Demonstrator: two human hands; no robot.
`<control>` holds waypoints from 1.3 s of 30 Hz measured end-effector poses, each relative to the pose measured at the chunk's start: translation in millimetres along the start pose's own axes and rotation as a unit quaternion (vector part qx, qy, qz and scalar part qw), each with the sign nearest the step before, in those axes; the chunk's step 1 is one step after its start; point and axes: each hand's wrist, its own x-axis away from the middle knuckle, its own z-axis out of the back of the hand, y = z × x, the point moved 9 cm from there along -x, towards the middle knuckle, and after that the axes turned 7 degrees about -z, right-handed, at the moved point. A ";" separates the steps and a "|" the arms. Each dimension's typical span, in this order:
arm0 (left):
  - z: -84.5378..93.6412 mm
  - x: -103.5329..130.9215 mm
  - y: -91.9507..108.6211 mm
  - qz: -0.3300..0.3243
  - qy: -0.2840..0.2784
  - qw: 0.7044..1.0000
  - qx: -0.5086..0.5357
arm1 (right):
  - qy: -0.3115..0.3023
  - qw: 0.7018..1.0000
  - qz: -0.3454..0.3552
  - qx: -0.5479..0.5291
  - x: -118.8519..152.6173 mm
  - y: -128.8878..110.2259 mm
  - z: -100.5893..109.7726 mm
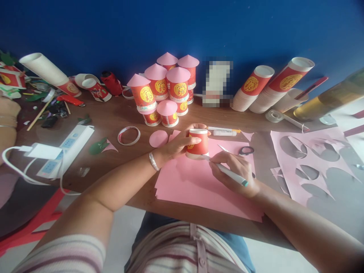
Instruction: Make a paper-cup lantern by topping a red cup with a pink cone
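Note:
My left hand (190, 142) is wrapped round a red paper cup (201, 141) with a gold print, held upside down above a stack of pink paper (184, 185). In my right hand (234, 168) is a white marker (231, 174) with a green end, its tip at the cup's pale lower rim. Scissors (246, 150) lie on the paper, partly hidden behind my right hand. Beyond the stack are a glue stick (224, 133) and a thin orange-tipped pen (222, 129).
Several cups with pink cone tops (146, 93) stand behind. Leaning cup stacks (256, 85) and a tape roll (275, 116) are at right, above cut pink sheets (315, 170). A power strip (66, 151) and a paper ring (129, 135) lie left.

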 end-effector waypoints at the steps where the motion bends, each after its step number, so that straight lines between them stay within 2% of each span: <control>1: 0.5 -0.1 -0.2 0.000 0.000 1.000 -0.001 | -0.001 1.000 -0.001 0.001 -0.1 -0.1 0.0; 12: 1.0 -1.5 -0.5 -0.009 -0.006 1.000 -0.002 | -0.034 0.999 -0.007 0.003 -2.7 -5.5 -2.4; 18: 2.4 0.0 -2.5 0.006 -0.006 1.000 -0.008 | -0.009 1.000 0.007 -0.025 -6.5 -4.8 9.2; 26: -2.1 1.2 1.8 0.013 -0.019 0.998 -0.059 | 0.004 0.999 0.048 -0.017 -3.4 -7.9 10.3; 34: -13.1 0.1 11.1 -0.014 -0.050 0.995 -0.086 | 0.011 0.996 0.089 0.012 0.8 -13.3 7.3; 39: -14.1 1.3 11.7 -0.004 -0.043 0.996 -0.080 | 0.000 0.994 0.104 0.028 0.0 -17.1 5.3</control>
